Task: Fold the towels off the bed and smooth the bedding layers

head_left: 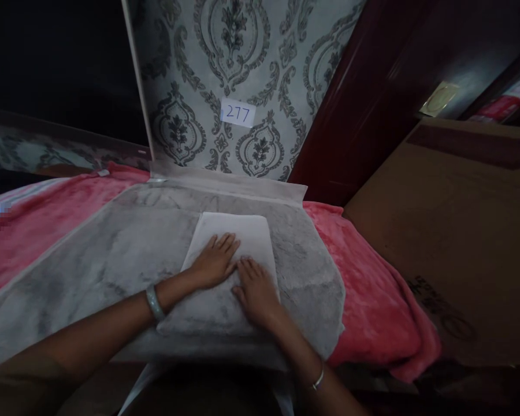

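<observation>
A folded white-grey cloth (242, 237) lies flat on a large grey plush blanket (125, 248). My left hand (214, 261) rests palm down on the cloth's left half, fingers spread and pointing away from me. My right hand (255, 290) lies palm down beside it on the cloth's right half, the two hands almost touching. Neither hand grips anything. A pale bangle sits on my left wrist and a thin bracelet on my right.
The grey blanket lies over a pink fleece cover (372, 300). A patterned wall with a paper label "277" (238, 113) rises behind. A dark red door frame (351, 115) and a large brown cardboard box (459, 231) stand at the right.
</observation>
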{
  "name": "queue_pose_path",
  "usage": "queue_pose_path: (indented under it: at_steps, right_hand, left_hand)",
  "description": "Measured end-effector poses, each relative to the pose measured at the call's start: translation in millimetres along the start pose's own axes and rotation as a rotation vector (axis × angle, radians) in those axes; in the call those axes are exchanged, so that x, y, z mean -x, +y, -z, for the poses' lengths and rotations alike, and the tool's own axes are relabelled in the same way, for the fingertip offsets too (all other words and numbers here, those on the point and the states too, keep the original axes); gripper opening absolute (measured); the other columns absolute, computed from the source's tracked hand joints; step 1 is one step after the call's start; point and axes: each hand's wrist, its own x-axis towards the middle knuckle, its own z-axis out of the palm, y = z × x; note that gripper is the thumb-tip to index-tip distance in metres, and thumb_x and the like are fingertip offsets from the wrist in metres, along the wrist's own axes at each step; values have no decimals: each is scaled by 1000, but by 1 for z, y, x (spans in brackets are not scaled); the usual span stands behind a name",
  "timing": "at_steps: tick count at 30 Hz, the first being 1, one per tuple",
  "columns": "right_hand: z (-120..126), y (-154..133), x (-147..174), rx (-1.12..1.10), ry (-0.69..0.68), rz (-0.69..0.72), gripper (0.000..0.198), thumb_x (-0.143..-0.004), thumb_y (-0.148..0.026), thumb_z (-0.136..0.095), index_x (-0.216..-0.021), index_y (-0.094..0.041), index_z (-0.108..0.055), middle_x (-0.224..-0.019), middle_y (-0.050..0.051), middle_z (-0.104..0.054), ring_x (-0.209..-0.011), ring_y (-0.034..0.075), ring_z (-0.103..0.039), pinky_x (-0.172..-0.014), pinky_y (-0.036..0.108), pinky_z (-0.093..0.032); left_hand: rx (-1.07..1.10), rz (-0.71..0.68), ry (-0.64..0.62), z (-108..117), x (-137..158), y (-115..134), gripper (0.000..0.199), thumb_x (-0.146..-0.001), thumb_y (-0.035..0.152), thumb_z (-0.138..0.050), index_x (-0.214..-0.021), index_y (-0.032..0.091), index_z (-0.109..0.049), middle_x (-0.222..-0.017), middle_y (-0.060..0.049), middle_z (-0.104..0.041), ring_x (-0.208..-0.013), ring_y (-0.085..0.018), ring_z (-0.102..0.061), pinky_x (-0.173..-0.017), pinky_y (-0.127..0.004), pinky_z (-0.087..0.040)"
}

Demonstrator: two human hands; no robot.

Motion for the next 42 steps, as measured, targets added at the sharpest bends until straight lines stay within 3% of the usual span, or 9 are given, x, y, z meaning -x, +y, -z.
queue_pose_path:
  at_steps: [3,5,10,12,14,17,23,32,42]
  right_hand:
    - [-21,1,11,42,-42,14,61,-100,-28,-50,-155,-6,-38,-163,15,-32,-154,29,-22,-126,51,-21]
    - [-24,-1,15,43,-29,20,60,-100,-27,-48,-156,-6,-37,-163,15,-31,-155,27,-22,-126,51,-21]
    - [-3,13,9,-63,-29,111,53,-95,-23,-55,-146,-11,-53,-155,16,-47,-147,28,-39,-121,49,-34]
    - [7,26,-3,-120,-27,169,46,-96,-20,-51,-141,-16,-60,-146,13,-58,-139,24,-51,-116,44,-41]
    - [12,35,-19,-147,-18,216,45,-100,-19,-45,-142,-20,-59,-143,10,-61,-137,20,-52,-116,41,-41]
    - [10,37,-49,-87,-76,319,47,-104,-22,-40,-150,-23,-50,-153,7,-51,-149,19,-36,-121,42,-32]
    - [-2,32,-91,104,-241,496,55,-104,-45,-49,-156,-33,-38,-167,1,-26,-156,23,-17,-125,50,-17]
    - [-1,65,-150,206,-229,259,54,-108,-47,-34,-160,-33,-31,-169,2,-21,-155,26,-21,-124,49,-19]
    - [10,57,-170,252,-269,39,57,-109,-44,-30,-162,-25,-26,-169,9,-19,-155,29,-19,-123,51,-18]
  left_hand:
    - [-57,-4,-21,-14,13,4,61,-97,39,-42,-152,12,-43,-163,-20,-33,-154,-33,-25,-126,-56,-16]
    - [-61,28,-3,-13,15,3,62,-96,41,-44,-151,11,-45,-162,-21,-34,-153,-34,-27,-126,-56,-18]
    - [-51,116,36,-3,28,1,65,-96,46,-47,-148,8,-49,-160,-24,-36,-152,-37,-29,-125,-56,-23]
    - [-19,57,54,2,46,5,64,-95,46,-49,-150,13,-47,-162,-20,-35,-152,-36,-28,-125,-56,-24]
    - [43,-101,35,9,69,12,62,-95,43,-52,-153,24,-43,-164,-13,-33,-153,-32,-28,-125,-54,-25]
    - [120,-331,-71,21,99,22,64,-94,35,-56,-155,36,-38,-165,-5,-31,-153,-27,-31,-126,-51,-25]
    - [88,-342,-122,27,114,29,68,-94,32,-56,-157,39,-32,-165,-4,-29,-153,-28,-30,-126,-55,-24]
    - [73,-373,-126,29,112,29,69,-94,30,-56,-157,39,-31,-165,-1,-28,-153,-28,-27,-126,-56,-25]
    - [70,-357,-81,30,117,29,54,-98,31,-49,-151,35,-45,-162,-3,-38,-151,-26,-34,-124,-55,-30]
